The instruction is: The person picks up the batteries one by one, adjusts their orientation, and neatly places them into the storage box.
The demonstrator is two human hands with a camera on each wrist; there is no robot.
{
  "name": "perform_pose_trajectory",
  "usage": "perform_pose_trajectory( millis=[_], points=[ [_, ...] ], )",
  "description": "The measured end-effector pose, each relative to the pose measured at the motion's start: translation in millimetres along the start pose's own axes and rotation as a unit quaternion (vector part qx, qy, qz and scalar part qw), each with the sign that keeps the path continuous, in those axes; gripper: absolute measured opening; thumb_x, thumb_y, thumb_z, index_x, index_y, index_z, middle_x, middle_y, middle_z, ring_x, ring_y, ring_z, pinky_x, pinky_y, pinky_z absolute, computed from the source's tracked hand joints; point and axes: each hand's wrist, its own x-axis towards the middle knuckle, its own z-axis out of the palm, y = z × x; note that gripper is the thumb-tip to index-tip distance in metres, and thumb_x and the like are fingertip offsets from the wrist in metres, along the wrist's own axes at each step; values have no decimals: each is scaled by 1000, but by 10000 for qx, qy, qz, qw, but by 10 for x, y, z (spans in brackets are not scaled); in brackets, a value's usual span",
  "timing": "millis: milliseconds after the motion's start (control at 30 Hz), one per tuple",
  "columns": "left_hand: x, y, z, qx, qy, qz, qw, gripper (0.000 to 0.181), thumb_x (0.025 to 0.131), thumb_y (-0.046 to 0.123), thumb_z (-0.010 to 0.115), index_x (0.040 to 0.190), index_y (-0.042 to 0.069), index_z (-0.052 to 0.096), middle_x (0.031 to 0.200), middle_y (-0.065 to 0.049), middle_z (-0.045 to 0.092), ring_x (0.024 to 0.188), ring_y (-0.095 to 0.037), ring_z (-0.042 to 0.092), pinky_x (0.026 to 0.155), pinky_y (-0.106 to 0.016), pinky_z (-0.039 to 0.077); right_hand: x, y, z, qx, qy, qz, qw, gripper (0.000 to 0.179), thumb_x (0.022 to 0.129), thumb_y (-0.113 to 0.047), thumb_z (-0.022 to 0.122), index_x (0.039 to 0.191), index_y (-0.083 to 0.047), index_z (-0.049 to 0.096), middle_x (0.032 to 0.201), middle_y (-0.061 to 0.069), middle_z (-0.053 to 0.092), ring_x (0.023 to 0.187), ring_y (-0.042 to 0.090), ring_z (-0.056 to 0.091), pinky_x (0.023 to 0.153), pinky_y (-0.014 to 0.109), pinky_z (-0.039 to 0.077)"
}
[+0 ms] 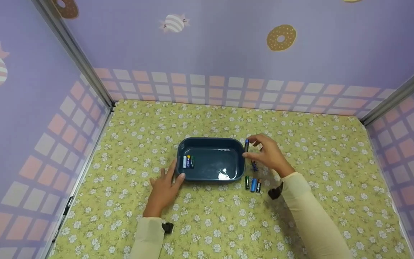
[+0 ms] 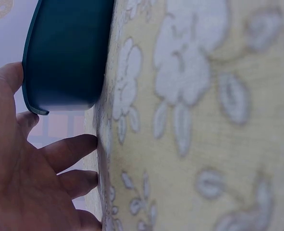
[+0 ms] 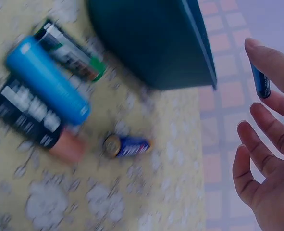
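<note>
A dark teal plastic basin stands on the cloth. Three batteries lie side by side at its left end. My left hand rests at the basin's front left corner; its thumb touches the rim and its other fingers are spread, some meeting the cloth. Just beyond the basin's right rim, my right hand pinches a dark battery with a blue end between thumb and fingertip. In the right wrist view this battery is held off the cloth, the other fingers loosely bent.
Right of the basin lie a green-and-black battery, a blue battery and a black battery with a copper end. A small dark blue battery lies below the right hand. Purple walls enclose the flowered cloth.
</note>
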Motion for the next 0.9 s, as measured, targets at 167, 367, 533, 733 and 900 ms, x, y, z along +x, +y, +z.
perform_pose_trajectory(
  millis=[167, 367, 533, 733, 900],
  points=[
    [-4, 5, 0, 10, 2, -16, 10000, 81, 95, 81, 32, 163, 46, 5, 166, -14, 31, 155, -45, 17, 115, -78, -11, 110, -131, 50, 92, 14, -291, 9995, 61, 83, -49, 83, 132, -17, 65, 120, 15, 65, 106, 34, 64, 81, 47, 54],
    [-7, 8, 1, 5, -31, -89, 10000, 82, 94, 83, 32, 163, 48, 4, 166, -15, 28, 155, -45, 17, 116, -76, -12, 242, -297, 142, 255, -116, -412, 9988, 59, 83, -47, 84, 131, -19, 65, 120, 12, 66, 104, 31, 65, 84, 50, 57],
    [-9, 9, 2, 20, -3, -84, 10000, 82, 94, 83, 31, 163, 47, 5, 166, -16, 29, 155, -45, 17, 116, -76, -11, 332, -438, 246, 326, -231, -529, 9978, 58, 82, -44, 86, 131, -19, 66, 120, 4, 66, 104, 25, 65, 83, 49, 58],
    [-16, 18, -6, -18, -30, -72, 10000, 82, 95, 81, 32, 164, 46, 4, 167, -15, 27, 155, -45, 15, 115, -77, -13, 437, -550, 405, 277, -387, -675, 9966, 59, 81, -45, 86, 131, -19, 66, 117, 2, 68, 104, 23, 67, 88, 46, 58],
    [-15, 9, -5, -53, -50, -71, 9999, 81, 95, 81, 32, 163, 47, 3, 168, -13, 25, 156, -44, 14, 115, -77, -13, 509, -598, 567, 278, -570, -744, 9952, 60, 82, -46, 86, 131, -17, 66, 117, 2, 68, 102, 20, 66, 88, 42, 57]
  ],
)
